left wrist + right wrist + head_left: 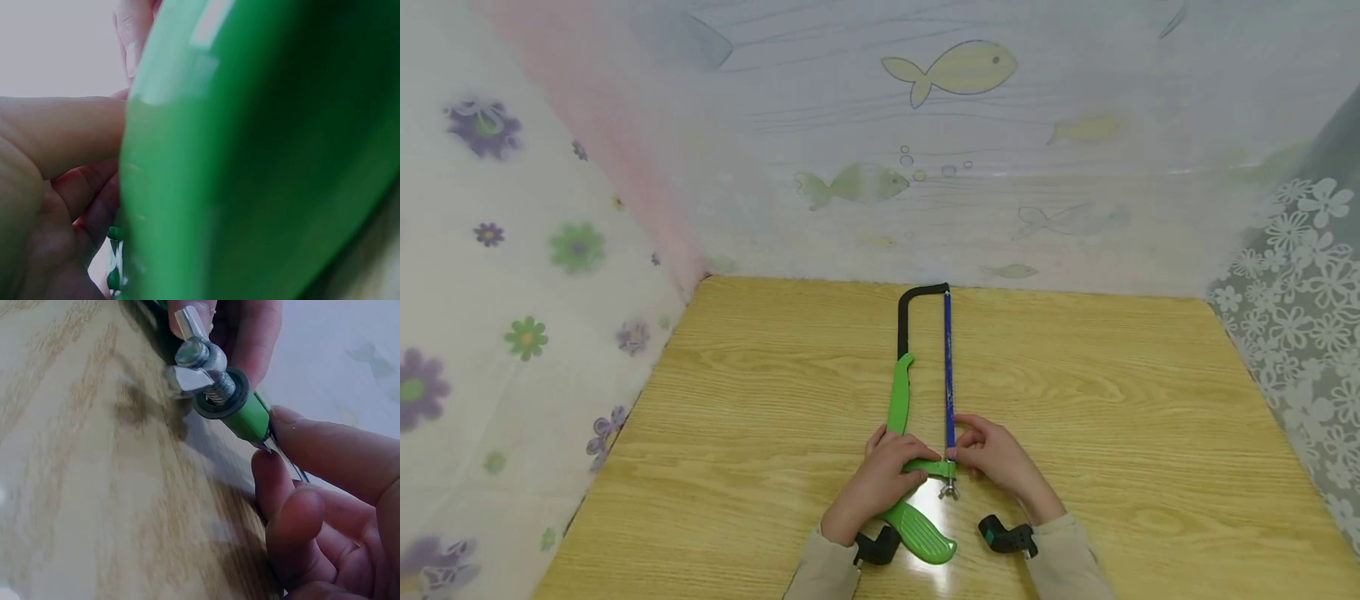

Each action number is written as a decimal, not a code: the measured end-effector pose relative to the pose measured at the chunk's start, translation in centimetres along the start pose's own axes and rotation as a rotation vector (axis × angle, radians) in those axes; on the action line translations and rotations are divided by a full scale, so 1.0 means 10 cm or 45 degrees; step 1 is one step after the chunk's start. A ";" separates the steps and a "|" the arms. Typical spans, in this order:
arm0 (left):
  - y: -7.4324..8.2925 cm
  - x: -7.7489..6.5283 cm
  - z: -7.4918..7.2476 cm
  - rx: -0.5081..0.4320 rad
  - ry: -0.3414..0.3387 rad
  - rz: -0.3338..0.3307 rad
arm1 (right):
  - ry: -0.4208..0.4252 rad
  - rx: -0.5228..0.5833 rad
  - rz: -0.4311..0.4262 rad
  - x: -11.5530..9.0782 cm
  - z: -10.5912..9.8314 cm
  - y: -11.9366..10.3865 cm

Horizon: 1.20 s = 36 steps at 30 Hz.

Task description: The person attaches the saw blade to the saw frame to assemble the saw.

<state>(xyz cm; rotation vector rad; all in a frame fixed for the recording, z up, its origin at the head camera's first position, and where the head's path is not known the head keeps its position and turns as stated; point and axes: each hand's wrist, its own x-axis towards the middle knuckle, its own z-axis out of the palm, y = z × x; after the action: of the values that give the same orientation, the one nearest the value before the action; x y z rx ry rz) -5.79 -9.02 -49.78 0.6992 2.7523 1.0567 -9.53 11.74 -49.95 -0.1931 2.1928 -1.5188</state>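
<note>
One hacksaw [898, 396] on table [1112, 392]: handle [928, 537] nearest, wing nut [214, 359] beyond; frame gripped by left hand [883, 475], near end of blue blade [948, 367] pinched by right hand [1000, 458]; far end met by black arm [904, 325]. Blade seating apparently in hand; steady alignment, then nut tightening, called for.

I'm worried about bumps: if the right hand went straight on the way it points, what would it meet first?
The right hand would meet the blue blade first, which sits at its fingertips. Beyond it, the green frame seems next, though depth is unclear.
</note>
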 end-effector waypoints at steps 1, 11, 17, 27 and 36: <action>0.00 0.00 0.00 0.002 0.000 0.001 | 0.007 0.000 -0.002 0.00 0.00 0.00; -0.01 -0.01 0.01 0.034 0.017 0.006 | 0.053 -0.067 -0.003 -0.01 0.06 0.00; -0.02 -0.01 0.03 0.037 0.013 0.017 | 0.028 -0.017 -0.019 -0.02 0.02 0.01; -0.02 0.00 0.03 0.030 0.020 0.024 | 0.002 0.010 -0.015 -0.10 0.01 -0.14; -0.02 0.01 0.04 0.058 0.033 0.030 | 0.008 -0.053 -0.036 -0.17 0.00 -0.28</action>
<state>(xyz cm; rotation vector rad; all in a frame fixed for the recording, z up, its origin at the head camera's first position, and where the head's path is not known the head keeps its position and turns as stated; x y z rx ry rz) -5.81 -8.86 -50.24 0.7311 2.8051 1.0173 -8.40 11.30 -46.88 -0.2342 2.2369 -1.4917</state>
